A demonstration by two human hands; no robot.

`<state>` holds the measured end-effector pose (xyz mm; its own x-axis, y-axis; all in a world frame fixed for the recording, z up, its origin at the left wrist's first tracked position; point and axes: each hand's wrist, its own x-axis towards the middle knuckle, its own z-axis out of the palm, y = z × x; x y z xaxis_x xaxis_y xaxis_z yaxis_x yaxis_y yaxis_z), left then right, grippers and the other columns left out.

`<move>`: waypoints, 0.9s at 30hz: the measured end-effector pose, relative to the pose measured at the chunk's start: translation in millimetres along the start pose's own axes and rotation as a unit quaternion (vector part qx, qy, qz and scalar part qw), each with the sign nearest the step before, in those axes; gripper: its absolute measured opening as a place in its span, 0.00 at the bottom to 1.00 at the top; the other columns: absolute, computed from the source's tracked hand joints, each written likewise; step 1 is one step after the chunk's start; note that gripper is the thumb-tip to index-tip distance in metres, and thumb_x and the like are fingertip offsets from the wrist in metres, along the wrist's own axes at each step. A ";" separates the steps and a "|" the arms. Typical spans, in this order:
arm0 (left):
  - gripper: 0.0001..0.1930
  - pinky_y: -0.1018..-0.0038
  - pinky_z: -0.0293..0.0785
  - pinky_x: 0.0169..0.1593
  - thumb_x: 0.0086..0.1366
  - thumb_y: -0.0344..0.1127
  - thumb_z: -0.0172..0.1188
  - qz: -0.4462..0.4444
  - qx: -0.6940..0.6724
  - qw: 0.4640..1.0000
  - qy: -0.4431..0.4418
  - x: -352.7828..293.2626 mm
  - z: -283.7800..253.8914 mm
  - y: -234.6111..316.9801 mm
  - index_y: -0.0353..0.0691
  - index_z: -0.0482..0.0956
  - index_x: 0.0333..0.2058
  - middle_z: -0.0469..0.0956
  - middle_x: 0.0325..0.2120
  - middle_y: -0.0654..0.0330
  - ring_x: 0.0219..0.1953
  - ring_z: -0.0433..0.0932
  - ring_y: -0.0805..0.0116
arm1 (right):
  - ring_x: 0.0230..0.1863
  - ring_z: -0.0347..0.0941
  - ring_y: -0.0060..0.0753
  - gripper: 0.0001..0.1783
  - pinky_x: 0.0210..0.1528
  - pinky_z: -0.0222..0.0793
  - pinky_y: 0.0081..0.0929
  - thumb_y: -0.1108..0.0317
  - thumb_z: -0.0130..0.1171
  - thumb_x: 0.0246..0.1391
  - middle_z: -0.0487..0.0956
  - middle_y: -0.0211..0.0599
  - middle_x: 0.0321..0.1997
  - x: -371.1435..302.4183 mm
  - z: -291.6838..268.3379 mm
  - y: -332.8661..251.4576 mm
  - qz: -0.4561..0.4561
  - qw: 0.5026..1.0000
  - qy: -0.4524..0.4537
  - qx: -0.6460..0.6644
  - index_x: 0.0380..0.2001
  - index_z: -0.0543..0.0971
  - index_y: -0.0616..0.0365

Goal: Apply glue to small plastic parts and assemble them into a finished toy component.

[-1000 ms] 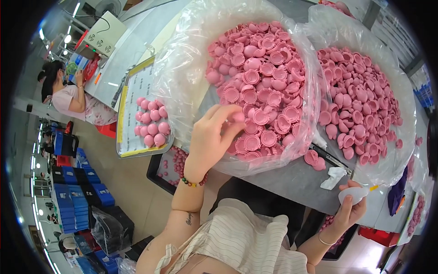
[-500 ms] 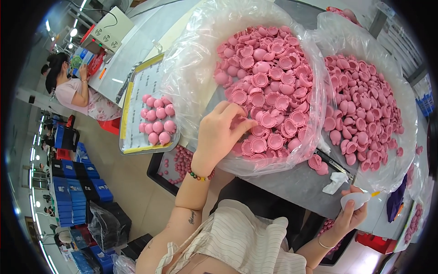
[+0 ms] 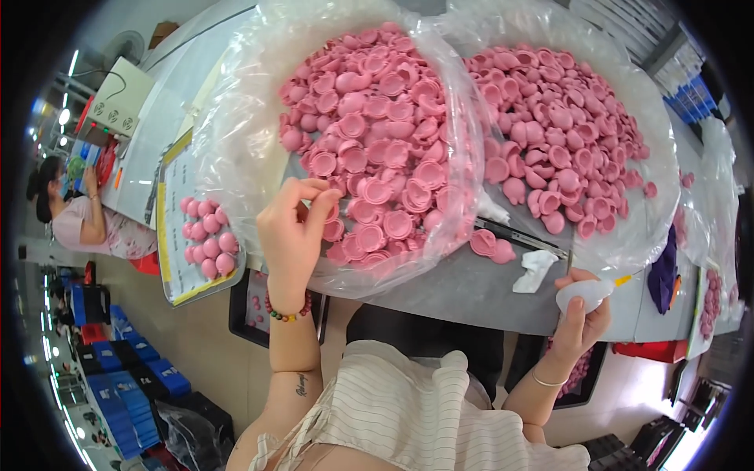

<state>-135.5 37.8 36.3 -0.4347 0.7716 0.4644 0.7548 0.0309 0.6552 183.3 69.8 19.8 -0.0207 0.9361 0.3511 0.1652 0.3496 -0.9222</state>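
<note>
My left hand (image 3: 290,228) is at the near left edge of a heap of pink half-shells (image 3: 377,149) in a clear plastic bag (image 3: 236,133). Its thumb and fingers are pinched together; whatever is between the tips is too small or hidden to name. In my right hand (image 3: 585,322), over the table's front edge at the right, is a white squeeze bottle (image 3: 583,296) with a yellow nozzle pointing right. Beside it on the table lie a crumpled white tissue (image 3: 536,271), a dark metal strip (image 3: 522,238) and a pair of pink shells (image 3: 493,246).
Another open plastic bag (image 3: 652,228) of pink shells (image 3: 558,133) stands to the right. At the left, a yellow-edged tray (image 3: 174,235) carries several pink balls (image 3: 210,235). A purple cloth (image 3: 662,271) lies far right. Left, a person (image 3: 78,216) sits near a beige box-shaped device (image 3: 118,98).
The whole view has swung right, so things sit further left in the picture. My left hand stays by the heap's near left edge, fingers still pinched. My right hand keeps the bottle.
</note>
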 end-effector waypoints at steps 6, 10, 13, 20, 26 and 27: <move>0.03 0.84 0.64 0.21 0.51 0.19 0.52 -0.094 -0.458 0.841 -0.272 -28.2 -3.1 57.1 0.32 0.70 0.23 0.75 0.19 0.58 0.18 0.70 0.80 | 0.16 0.60 0.21 0.30 0.18 0.53 0.14 0.51 0.51 0.48 0.69 0.36 0.18 -11.3 19.6 -9.2 0.012 0.984 0.050 0.169 0.41 0.65 0.71; 0.07 0.84 0.63 0.21 0.54 0.20 0.48 0.042 -0.437 0.777 -0.452 -38.6 32.3 80.6 0.29 0.73 0.31 0.74 0.20 0.58 0.18 0.69 0.79 | 0.16 0.56 0.19 0.31 0.18 0.47 0.16 0.52 0.51 0.47 0.65 0.32 0.18 -13.7 41.6 -27.4 0.051 0.962 0.019 0.267 0.46 0.63 0.68; 0.10 0.83 0.64 0.23 0.57 0.24 0.45 -0.191 -0.536 0.706 -0.421 -49.0 58.2 70.2 0.29 0.73 0.35 0.74 0.23 0.60 0.21 0.69 0.80 | 0.24 0.58 0.21 0.28 0.22 0.50 0.18 0.54 0.51 0.47 0.67 0.36 0.28 -3.8 43.2 -3.9 -0.103 0.980 0.150 0.086 0.44 0.65 0.67; 0.20 0.81 0.68 0.37 0.57 0.26 0.47 -0.245 -0.563 0.687 -0.389 -51.8 61.0 79.5 0.29 0.62 0.50 0.69 0.43 0.51 0.35 0.72 0.73 | 0.20 0.52 0.23 0.32 0.19 0.44 0.20 0.43 0.45 0.48 0.63 0.33 0.21 20.5 40.9 -4.3 -0.204 0.975 0.056 0.073 0.32 0.70 0.69; 0.23 0.75 0.69 0.45 0.48 0.20 0.57 -0.224 -0.583 0.697 -0.353 -56.2 66.6 74.3 0.28 0.63 0.45 0.69 0.42 0.45 0.42 0.72 0.66 | 0.17 0.58 0.26 0.33 0.18 0.50 0.21 0.41 0.43 0.49 0.68 0.34 0.19 13.6 37.5 -5.4 -0.157 0.984 0.001 0.083 0.23 0.73 0.68; 0.23 0.75 0.69 0.46 0.46 0.19 0.59 -0.209 -0.582 0.708 -0.341 -56.0 67.6 74.8 0.28 0.63 0.44 0.69 0.42 0.44 0.43 0.72 0.65 | 0.18 0.64 0.30 0.32 0.19 0.58 0.22 0.41 0.46 0.47 0.76 0.37 0.22 13.1 36.6 -6.3 -0.149 0.984 -0.008 0.096 0.19 0.75 0.65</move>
<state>-21.5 39.8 19.1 0.1370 0.9892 -0.0516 -0.4581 0.1095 0.8821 145.9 81.3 24.3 -0.0560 0.7903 0.6101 -0.0401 0.6088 -0.7923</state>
